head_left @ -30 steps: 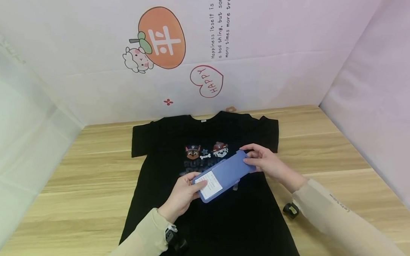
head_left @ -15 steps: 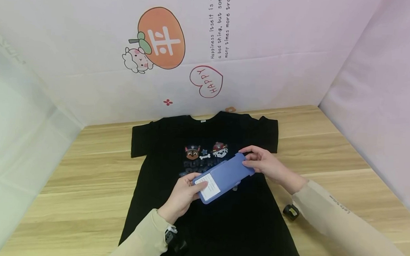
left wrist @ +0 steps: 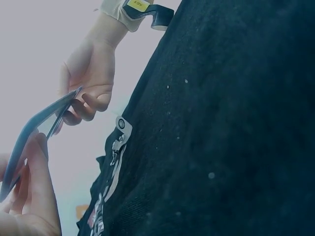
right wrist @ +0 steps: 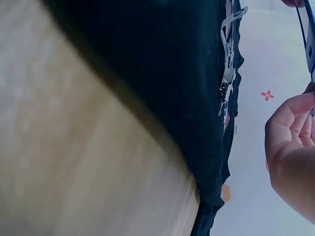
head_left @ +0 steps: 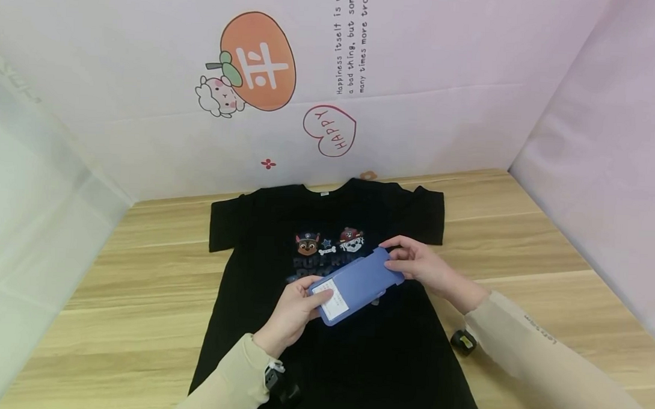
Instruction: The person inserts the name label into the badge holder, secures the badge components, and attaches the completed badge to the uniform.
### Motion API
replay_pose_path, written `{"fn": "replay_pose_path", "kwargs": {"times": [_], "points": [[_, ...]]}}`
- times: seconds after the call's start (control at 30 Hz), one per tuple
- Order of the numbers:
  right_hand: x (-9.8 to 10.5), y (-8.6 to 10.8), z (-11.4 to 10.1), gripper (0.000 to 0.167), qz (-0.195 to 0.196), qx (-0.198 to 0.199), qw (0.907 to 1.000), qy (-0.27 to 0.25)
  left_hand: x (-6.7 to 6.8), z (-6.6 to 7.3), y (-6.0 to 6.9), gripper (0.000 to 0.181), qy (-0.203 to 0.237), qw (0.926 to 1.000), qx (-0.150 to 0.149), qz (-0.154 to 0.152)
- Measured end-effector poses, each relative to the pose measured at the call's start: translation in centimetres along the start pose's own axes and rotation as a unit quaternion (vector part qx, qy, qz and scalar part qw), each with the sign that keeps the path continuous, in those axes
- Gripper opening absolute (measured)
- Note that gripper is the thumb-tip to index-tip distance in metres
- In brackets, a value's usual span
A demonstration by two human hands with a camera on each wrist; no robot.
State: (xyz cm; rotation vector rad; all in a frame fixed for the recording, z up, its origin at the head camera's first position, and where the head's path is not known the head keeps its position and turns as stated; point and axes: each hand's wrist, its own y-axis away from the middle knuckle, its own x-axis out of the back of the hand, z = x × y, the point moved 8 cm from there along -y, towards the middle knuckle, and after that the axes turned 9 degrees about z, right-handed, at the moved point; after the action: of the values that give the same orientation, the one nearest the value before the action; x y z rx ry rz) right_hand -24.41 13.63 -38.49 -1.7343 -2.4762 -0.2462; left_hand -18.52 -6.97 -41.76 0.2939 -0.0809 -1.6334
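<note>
A blue card holder [head_left: 361,289] with a white printed card [head_left: 335,304] showing at its lower left end is held tilted above the black T-shirt [head_left: 283,227]. My left hand [head_left: 294,308] grips the lower left end, thumb on the card. At the upper right end, my right hand [head_left: 417,265] pinches the blue sliding panel [head_left: 387,267], which covers most of the holder's face. In the left wrist view, the holder [left wrist: 29,130] appears edge-on between both hands. A clear strap with a snap and metal clip [left wrist: 120,130] lies on the shirt below, mostly hidden in the head view.
The T-shirt lies spread on a wood-grain table [head_left: 129,294], with cartoon dog prints [head_left: 308,244] on its chest. A white printed cloth [head_left: 429,81] hangs behind the table. Wrist cameras [head_left: 463,341] sit on both wrists.
The blue panel has slid down and left into the holder, covering more of the white card. My right hand moved slightly the same way with it; my left hand stayed nearly still.
</note>
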Motion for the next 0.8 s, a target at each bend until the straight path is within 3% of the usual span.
{"fn": "replay_pose_path", "kwargs": {"times": [0.33,0.8], "points": [[-0.38,-0.11,0.53,0.039,-0.008,-0.007,0.9999,-0.010,-0.08,0.04,0.02,0.030,-0.004,1.0000,0.003,-0.009],[-0.82,-0.05,-0.02,0.038,-0.012,0.014,0.9998,-0.008,-0.01,0.13,0.12,0.027,-0.005,1.0000,0.000,-0.002]]}}
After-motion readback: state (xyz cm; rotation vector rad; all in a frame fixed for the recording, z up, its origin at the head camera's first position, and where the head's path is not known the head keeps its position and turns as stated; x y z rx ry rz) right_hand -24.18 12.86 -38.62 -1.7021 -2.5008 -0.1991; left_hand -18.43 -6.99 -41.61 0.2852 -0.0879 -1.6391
